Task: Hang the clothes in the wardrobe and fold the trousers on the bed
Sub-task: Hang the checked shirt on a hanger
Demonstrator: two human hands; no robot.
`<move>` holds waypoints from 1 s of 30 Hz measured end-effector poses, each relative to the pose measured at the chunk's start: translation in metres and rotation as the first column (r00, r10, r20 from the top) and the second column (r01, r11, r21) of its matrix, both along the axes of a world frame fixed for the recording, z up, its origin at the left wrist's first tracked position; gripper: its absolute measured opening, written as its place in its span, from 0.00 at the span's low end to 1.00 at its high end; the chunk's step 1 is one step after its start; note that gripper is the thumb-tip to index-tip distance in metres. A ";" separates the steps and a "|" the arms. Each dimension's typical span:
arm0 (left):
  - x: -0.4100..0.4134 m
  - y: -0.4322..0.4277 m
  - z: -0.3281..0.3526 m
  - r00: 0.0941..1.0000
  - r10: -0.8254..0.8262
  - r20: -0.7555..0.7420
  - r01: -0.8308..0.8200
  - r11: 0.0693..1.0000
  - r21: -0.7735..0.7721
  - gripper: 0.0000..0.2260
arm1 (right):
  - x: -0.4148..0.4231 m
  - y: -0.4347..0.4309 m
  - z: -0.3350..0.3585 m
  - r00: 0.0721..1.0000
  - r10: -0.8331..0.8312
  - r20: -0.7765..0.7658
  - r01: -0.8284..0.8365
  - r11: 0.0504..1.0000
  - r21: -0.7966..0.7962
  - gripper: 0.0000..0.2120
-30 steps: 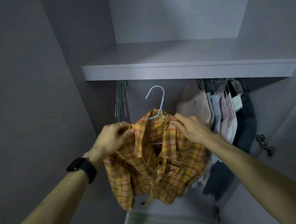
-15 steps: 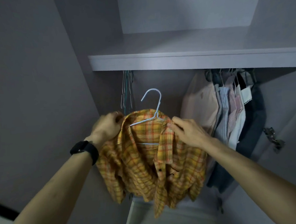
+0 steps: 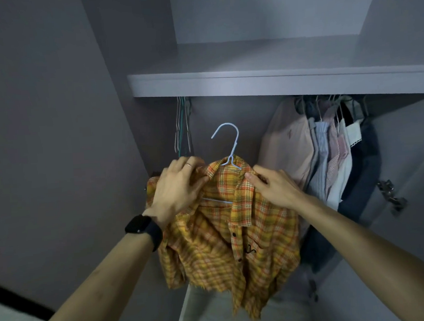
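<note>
Orange-yellow plaid shirt (image 3: 224, 247) sat on a pale blue wire hanger (image 3: 227, 144), held up in front of the open wardrobe (image 3: 240, 118), below the shelf (image 3: 275, 80). It was not on the rail. The hook was free in the air, between the empty hangers (image 3: 182, 127) at the left and the row of hung garments (image 3: 331, 157) at the right. The rail itself was hidden behind the shelf edge.

The left hand (image 3: 177, 187), with a watch (image 3: 143, 229) on its wrist, was curled over the shirt's left shoulder and gripped the cloth there. The right hand (image 3: 274, 188) pinched the collar and right shoulder between thumb and fingers. Both hands held the shirt, neither the hook. Whether the wire was also inside either grip could not be told.

Handling, judged: the shirt looked light, soft and limp, with the hem hanging uneven and the front open. Thin cloth on smooth wire would likely slide off one side if the hanger tipped. The collar looked bunched, so the shoulders probably needed seating first. Best hold would be at the shoulder seams, where the wire runs under the fabric, or one hand moved up to the hook neck for lifting to the rail. Nothing fragile and little weight; the main risk was the shirt slipping, or the hook snagging a neighbouring garment.
</note>
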State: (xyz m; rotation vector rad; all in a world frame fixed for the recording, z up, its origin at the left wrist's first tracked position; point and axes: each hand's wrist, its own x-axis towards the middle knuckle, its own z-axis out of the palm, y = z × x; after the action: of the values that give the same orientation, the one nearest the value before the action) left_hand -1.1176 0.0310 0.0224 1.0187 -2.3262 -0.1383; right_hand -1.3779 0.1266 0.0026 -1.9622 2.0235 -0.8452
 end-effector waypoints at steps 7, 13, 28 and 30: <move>-0.057 0.027 0.017 0.987 0.114 -0.113 -0.126 0.987 -0.100 0.20 | 0.019 -0.010 0.019 0.999 0.040 -0.028 -0.041 0.997 -0.066 0.15; -0.064 0.017 0.030 0.990 0.143 -0.012 -0.142 0.969 -0.204 0.11 | 0.009 -0.003 0.023 0.998 0.069 -0.004 -0.069 0.992 -0.107 0.17; -0.064 -0.022 0.071 0.981 0.122 -0.152 -0.094 0.980 0.175 0.14 | 0.008 0.014 0.005 0.970 -0.193 0.146 0.234 0.904 -0.357 0.18; -0.068 -0.027 0.072 0.974 0.148 -0.174 -0.105 0.967 0.233 0.13 | 0.037 0.020 -0.008 0.988 -0.079 0.133 0.099 0.983 -0.152 0.28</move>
State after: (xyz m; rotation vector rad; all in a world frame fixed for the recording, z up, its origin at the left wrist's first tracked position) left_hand -1.1859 0.0043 0.0949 1.2056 -2.0982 -0.4353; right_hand -1.3409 0.1463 -0.0049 -1.8535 2.0398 -1.1533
